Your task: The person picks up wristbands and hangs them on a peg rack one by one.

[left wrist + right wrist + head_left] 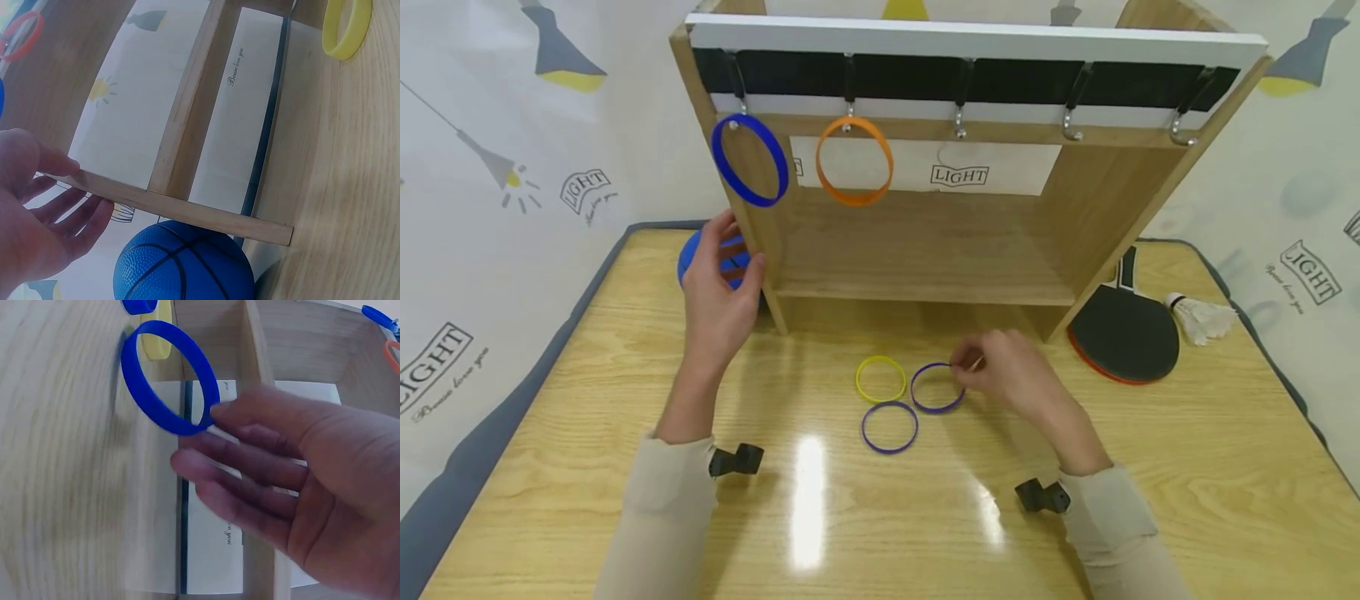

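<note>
My right hand (1011,371) pinches a blue wristband (139,394) between thumb and index finger; the other fingers are loosely bent below it. Close beside it on the table, a yellow wristband (859,382) and another blue wristband (889,452) lie flat. With thumb on one side and fingers on the other, my left hand (715,308) holds the left side panel (206,214) of a wooden shelf stand. From the stand's hooks hang a blue wristband (762,201) at the far left and an orange wristband (859,200) beside it.
Three more metal hooks (960,125) line the stand's top bar, with nothing hanging on them. A blue ball (181,265) lies behind the left panel. At the stand's right are a table tennis paddle (1123,333) and a shuttlecock (1202,318).
</note>
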`<action>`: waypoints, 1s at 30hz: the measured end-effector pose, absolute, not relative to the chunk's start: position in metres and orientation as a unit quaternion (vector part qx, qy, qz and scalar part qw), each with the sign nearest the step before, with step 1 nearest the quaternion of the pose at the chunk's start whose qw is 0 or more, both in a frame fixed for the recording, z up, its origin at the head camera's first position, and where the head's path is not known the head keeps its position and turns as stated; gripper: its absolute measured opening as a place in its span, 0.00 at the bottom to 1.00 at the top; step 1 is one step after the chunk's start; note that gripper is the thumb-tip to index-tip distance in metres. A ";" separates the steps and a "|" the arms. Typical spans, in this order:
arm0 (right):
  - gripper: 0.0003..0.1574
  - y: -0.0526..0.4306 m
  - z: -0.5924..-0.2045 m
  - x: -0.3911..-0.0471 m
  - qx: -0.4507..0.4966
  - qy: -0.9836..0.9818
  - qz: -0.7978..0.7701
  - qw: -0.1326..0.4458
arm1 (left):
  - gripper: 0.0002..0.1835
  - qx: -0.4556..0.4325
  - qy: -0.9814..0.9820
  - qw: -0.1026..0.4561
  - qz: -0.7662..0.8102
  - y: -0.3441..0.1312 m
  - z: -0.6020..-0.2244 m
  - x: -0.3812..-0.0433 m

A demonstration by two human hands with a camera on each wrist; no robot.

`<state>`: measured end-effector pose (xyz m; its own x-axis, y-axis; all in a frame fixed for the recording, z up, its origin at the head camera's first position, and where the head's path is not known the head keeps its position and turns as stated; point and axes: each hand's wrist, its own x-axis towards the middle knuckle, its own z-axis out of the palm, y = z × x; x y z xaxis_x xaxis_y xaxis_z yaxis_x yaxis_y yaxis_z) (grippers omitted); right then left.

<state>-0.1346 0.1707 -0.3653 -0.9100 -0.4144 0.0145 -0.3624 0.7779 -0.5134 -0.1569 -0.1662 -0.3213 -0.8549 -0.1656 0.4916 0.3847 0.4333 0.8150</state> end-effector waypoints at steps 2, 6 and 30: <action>0.05 0.170 -0.362 -0.133 -0.236 0.935 -0.260 0.049 | 0.26 -0.067 -0.806 0.259 -0.528 -0.162 -0.314 -0.151; 0.09 0.167 -0.357 -0.129 -0.280 0.921 -0.265 0.063 | 0.26 -0.065 -0.807 0.257 -0.528 -0.157 -0.305 -0.142; 0.11 0.169 -0.285 -0.115 -0.253 0.792 -0.554 -0.056 | 0.27 -0.075 -0.802 0.263 -0.532 -0.171 -0.328 -0.161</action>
